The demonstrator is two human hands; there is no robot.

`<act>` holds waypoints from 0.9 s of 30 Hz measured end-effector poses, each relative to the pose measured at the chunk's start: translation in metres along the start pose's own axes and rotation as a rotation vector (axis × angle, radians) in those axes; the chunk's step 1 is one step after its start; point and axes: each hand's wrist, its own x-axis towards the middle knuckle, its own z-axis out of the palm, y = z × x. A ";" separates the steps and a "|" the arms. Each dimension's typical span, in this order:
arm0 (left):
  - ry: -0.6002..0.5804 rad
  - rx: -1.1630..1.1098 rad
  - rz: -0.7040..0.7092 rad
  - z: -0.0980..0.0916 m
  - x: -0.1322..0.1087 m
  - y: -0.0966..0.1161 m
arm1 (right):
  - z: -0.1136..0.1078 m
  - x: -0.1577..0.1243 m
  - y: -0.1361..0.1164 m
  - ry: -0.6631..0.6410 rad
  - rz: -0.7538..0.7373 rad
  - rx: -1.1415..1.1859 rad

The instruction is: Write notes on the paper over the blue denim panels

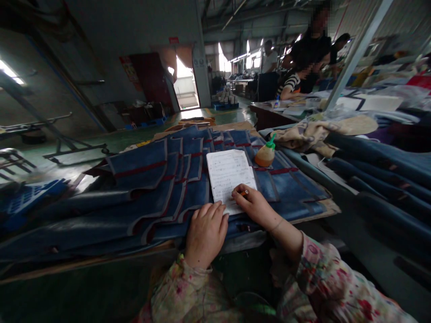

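Observation:
A white sheet of paper (228, 175) with handwriting lies on overlapping blue fabric pieces (158, 188) edged in grey and red. My right hand (253, 205) rests on the paper's lower right corner, fingers pinched round an orange pen (244, 193) whose tip meets the sheet. My left hand (206, 231) lies flat, fingers stretched out, on the paper's lower left edge and the fabric beside it. Both my sleeves are floral.
An orange squeeze bottle (266, 155) with a green cap stands just beyond the paper. Darker blue fabric (380, 166) and tan cloth (303, 133) are heaped at right. Other people (296, 80) work at a far table. Metal racks (60, 134) stand at left.

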 end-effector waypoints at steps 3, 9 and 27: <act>-0.005 -0.003 -0.001 0.001 0.000 0.000 | 0.001 0.001 -0.001 -0.012 -0.003 -0.050; -0.004 -0.011 -0.003 0.002 0.000 0.000 | 0.000 0.001 -0.001 0.011 -0.015 -0.043; -0.001 -0.009 -0.004 0.001 0.001 0.001 | 0.000 0.001 0.000 0.017 -0.015 -0.062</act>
